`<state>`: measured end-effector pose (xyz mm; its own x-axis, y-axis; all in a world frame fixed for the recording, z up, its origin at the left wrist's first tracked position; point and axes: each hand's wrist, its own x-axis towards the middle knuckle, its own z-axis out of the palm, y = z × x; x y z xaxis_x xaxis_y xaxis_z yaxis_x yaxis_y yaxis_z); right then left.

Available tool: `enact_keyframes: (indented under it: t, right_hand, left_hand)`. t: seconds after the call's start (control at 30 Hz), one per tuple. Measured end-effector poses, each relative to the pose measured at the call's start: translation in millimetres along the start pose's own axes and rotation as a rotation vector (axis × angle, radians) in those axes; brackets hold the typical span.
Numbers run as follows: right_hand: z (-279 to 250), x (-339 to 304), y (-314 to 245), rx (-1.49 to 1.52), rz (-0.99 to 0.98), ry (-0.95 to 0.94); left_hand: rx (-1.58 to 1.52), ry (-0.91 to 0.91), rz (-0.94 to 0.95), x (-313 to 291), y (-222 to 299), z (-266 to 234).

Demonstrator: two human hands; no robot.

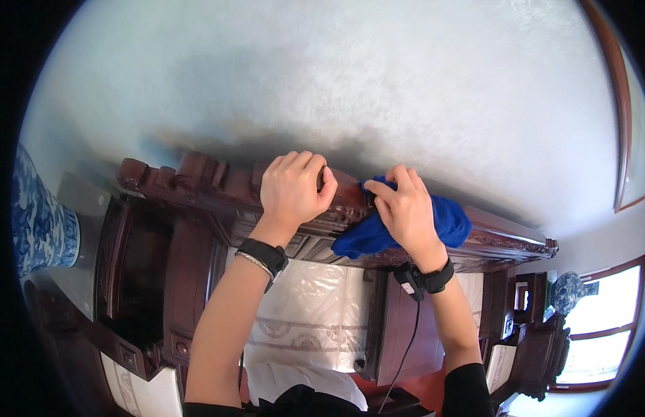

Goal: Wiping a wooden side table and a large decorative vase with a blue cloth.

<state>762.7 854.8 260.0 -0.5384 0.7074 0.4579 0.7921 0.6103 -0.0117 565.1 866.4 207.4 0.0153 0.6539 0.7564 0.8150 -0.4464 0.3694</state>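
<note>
My left hand [294, 186] is curled over the top edge of a dark reddish-brown carved wooden backrest [228, 191], fingers wrapped round the rail. To its right, my right hand [408, 208] grips a blue cloth [447, 221] that drapes over the same top edge. Part of the cloth hangs down the front side of the carved wood, and part bunches beyond the hand. Both wrists wear black bands, and a thin cable hangs from the right one.
A pale wall [406, 76] rises behind the backrest. Below lies a plastic-covered cream seat cushion [308, 313]. A blue-and-white vase [44, 215] stands at far left, another vase [567, 292] at right near a bright window [604, 326]. Dark wooden furniture stands on both sides.
</note>
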Motion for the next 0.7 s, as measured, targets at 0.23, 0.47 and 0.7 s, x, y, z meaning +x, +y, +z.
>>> enact_keyframes:
  t: [0.23,0.47,0.7]
  right_hand:
    - [-2,-28,1,0.19,0.11,0.095]
    - [-18,-71,-5,1.408,0.969,0.769]
    - [2,-103,-26,0.836,0.732,0.838]
  left_hand:
    - [-0.009,0.005,0.001,-4,1,-1]
    - [0.005,0.035,0.034,1,2,0]
    - [0.025,0.02,0.036,-2,2,6]
